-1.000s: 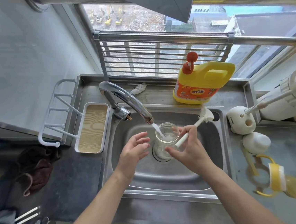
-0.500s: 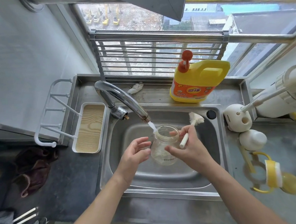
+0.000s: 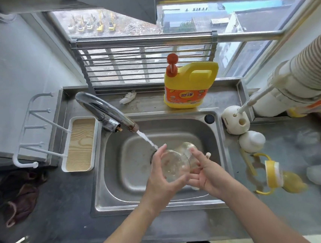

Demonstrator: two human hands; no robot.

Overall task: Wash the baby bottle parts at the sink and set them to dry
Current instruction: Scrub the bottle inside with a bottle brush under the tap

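A clear glass baby bottle (image 3: 176, 164) lies tipped on its side over the steel sink (image 3: 163, 205), its round base facing me. My left hand (image 3: 161, 178) grips the base end with the fingers curled round it. My right hand (image 3: 207, 175) is at the neck end and holds a white bottle brush (image 3: 208, 154), of which only the ends stick out of the hand. The faucet (image 3: 105, 109) runs, and its stream lands on my left fingertips just beside the bottle.
A yellow detergent jug (image 3: 189, 87) stands behind the sink. A white drying rack with a wooden tray (image 3: 79, 144) sits left of it. To the right lie a white brush holder (image 3: 234, 122), a white dome cap (image 3: 251, 141) and a yellow handled collar (image 3: 272, 175).
The bottle went from upright under the tap to tipped on its side. My left hand, open beside it before, now grips its base. The brush head has dropped out of sight behind my right hand.
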